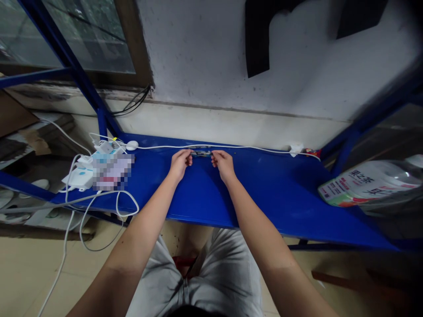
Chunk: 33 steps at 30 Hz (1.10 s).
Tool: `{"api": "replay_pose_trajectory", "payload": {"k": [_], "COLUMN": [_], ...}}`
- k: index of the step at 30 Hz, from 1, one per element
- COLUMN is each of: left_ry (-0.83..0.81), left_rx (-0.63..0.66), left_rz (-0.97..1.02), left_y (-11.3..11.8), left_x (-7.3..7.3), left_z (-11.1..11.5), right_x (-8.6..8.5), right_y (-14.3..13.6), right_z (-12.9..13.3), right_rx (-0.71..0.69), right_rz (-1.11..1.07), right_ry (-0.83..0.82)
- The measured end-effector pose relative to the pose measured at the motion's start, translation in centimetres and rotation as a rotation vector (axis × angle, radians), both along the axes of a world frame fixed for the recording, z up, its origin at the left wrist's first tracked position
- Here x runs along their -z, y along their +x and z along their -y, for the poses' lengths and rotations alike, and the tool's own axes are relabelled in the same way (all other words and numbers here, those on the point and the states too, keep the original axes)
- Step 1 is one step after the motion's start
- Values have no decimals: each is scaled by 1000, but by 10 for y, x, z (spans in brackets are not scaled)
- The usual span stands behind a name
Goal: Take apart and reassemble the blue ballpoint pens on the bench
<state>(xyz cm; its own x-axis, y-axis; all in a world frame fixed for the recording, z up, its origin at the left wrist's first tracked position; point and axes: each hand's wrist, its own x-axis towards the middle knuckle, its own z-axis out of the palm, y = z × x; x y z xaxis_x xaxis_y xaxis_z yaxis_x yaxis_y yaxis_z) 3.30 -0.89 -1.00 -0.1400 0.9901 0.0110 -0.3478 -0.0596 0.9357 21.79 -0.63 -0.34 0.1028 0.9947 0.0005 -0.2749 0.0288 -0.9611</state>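
Between my two hands, near the back of a blue tabletop [198, 193], lies a small bundle of slim pens [201, 153], dark with clear and pale parts. The bundle runs left to right. My left hand [181, 163] pinches its left end between thumb and fingers, the other fingers curled. At the right end, my right hand [223, 163] closes on it in the same manner. Whether the bundle rests on the table or is slightly raised, I cannot tell. The fingertips cover both ends.
A white cable [251, 147] runs along the table's back edge. To the left sit a white power strip [79, 176] with plugs and a pixelated object [114, 172]. A large labelled plastic bottle [366, 182] lies at the right. Blue frame posts [76, 66] rise at both sides.
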Motion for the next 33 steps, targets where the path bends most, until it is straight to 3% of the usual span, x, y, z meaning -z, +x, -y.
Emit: {"api": "replay_pose_trajectory", "payload": {"k": [3, 7, 10, 14, 18, 27, 33], "left_ry": [25, 70, 73, 6, -62, -129, -91], "left_rx": [-142, -393, -466, -455, -360, -306, -285], "left_rz": [-206, -508, -709, -1006, -1179, -1250, -1254], "left_y": [-2, -9, -12, -7, -1, -2, -4], "left_x": [5, 15, 18, 14, 8, 0, 0], "left_z": [-3, -9, -10, -7, -5, -15, -28], "right_x": [6, 10, 14, 23, 29, 26, 24], "right_y": [2, 17, 31, 44, 46, 34, 25], "right_z": [-5, -17, -29, -45, -63, -89, -93], "right_rx": [49, 148, 230, 281, 268, 79, 46], "right_rz": [165, 224, 265, 313, 401, 679, 886], "right_ry": [37, 55, 65, 50, 53, 58, 116]}}
